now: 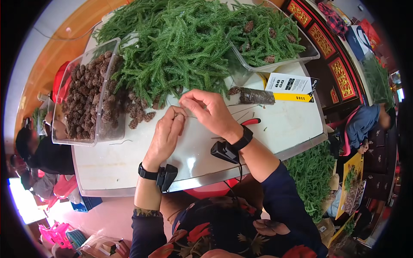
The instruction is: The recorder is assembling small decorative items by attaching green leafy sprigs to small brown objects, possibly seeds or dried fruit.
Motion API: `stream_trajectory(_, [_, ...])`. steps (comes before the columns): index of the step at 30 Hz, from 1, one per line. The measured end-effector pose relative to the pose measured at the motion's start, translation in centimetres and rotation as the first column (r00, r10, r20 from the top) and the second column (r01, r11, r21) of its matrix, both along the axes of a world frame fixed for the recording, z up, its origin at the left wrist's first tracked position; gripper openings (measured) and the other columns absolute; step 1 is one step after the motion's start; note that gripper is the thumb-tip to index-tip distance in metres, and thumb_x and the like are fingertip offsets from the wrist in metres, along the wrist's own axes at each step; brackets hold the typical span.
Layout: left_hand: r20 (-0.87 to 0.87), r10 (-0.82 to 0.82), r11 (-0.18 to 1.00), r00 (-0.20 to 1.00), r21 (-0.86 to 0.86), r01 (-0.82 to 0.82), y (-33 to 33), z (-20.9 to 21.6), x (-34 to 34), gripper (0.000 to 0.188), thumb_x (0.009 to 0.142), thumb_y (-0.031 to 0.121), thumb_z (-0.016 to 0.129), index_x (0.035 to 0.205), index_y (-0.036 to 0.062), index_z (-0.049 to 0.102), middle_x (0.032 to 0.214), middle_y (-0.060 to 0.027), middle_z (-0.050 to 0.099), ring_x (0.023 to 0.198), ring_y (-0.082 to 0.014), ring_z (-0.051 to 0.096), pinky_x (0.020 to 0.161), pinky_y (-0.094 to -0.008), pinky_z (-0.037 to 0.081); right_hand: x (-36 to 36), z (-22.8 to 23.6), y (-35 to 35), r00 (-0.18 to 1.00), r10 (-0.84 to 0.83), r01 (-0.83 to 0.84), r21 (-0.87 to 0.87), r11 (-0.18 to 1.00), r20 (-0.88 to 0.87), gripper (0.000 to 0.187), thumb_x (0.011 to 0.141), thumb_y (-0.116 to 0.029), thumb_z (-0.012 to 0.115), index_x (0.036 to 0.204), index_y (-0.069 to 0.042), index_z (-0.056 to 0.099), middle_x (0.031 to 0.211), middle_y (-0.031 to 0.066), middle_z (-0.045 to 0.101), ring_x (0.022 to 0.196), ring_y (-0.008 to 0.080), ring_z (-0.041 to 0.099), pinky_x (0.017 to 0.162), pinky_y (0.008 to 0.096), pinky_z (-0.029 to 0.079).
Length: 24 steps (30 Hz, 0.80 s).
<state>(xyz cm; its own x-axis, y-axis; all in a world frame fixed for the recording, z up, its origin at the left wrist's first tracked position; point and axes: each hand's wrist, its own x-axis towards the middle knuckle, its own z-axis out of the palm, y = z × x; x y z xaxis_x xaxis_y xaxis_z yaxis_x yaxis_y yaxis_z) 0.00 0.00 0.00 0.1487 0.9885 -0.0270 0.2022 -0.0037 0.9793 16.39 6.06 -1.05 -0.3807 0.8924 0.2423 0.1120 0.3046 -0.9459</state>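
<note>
My left hand [167, 133] is closed in a pinch over the middle of the white table [129, 172], with a thin dark wire at its fingertips. Close beside it, my right hand [208, 112] has its thumb and fingers pressed together near the same spot; what they hold is too small to make out. Several loose pine cones [137, 112] lie beyond my left hand. To the right of my right hand are a red-handled tool [251, 122], partly hidden by my wrist, and several thin wires [244, 115]. A dark wrapped bundle [257, 96] lies farther back.
A clear bin [112, 73] full of pine cones stands at the left. Green artificial branches [180, 47] cover the far side. Another clear bin [279, 66] holds branches and cones. A yellow-and-white package [294, 97] lies at the right. Other people sit at both sides.
</note>
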Motion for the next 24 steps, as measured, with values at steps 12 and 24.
stream_trajectory(12, [-0.099, -0.147, 0.989, 0.984, -0.002, 0.148, -0.1, 0.7, 0.9, 0.015, 0.099, 0.013, 0.043, 0.096, 0.0014, 0.051, 0.072, -0.0054, 0.05, 0.063, -0.0137, 0.047, 0.059, -0.0295, 0.041, 0.7, 0.6, 0.6, 0.893, 0.207, -0.37, -0.389, 0.844, -0.401, 0.013, 0.092, -0.013, 0.062, 0.094, -0.001, 0.064, 0.082, -0.0001, 0.064, 0.072, 0.0077, 0.057, 0.065, 0.0212, 0.045])
stream_trajectory(24, [0.282, 0.071, 0.997, 0.957, -0.035, -0.064, 0.3, 0.5, -0.5, 0.021, 0.102, 0.019, 0.035, 0.095, 0.0037, 0.048, 0.072, 0.0008, 0.042, 0.062, -0.0088, 0.039, 0.057, -0.0232, 0.033, -0.1, 0.3, 0.4, 0.943, 0.141, -0.215, -0.229, 0.949, -0.301, 0.019, 0.093, -0.011, 0.062, 0.108, -0.001, 0.063, 0.09, 0.0015, 0.064, 0.079, 0.0064, 0.059, 0.072, 0.0226, 0.048])
